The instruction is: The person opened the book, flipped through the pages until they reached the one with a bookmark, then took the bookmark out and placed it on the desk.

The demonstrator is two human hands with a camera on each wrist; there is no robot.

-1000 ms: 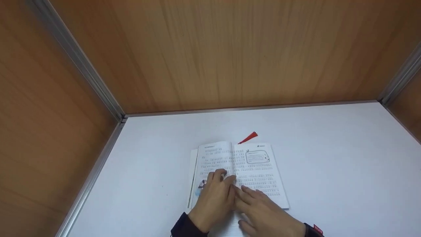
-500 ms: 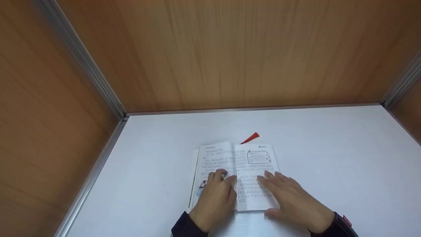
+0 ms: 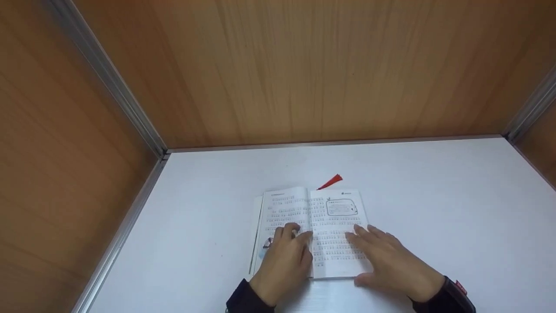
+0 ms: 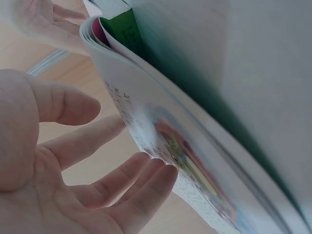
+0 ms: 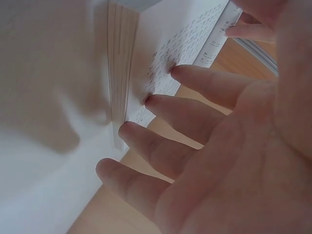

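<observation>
Wood-panelled walls box in a white desk (image 3: 434, 208). On it, the left hand (image 3: 284, 261) lies flat with relaxed fingers on the left page of an open paperback book (image 3: 312, 217); the right hand (image 3: 391, 261) rests flat on the right page, grasping nothing. A red tassel (image 3: 331, 181) pokes from the top edge. Light and floppy, the book is probably best gripped at the spine.

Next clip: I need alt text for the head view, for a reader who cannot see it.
An open book lies on a white table, with the left hand pressing flat on its left page and the right hand flat on its right page. A red tassel sticks out beyond the book's far edge. Wooden walls enclose the table.
</observation>
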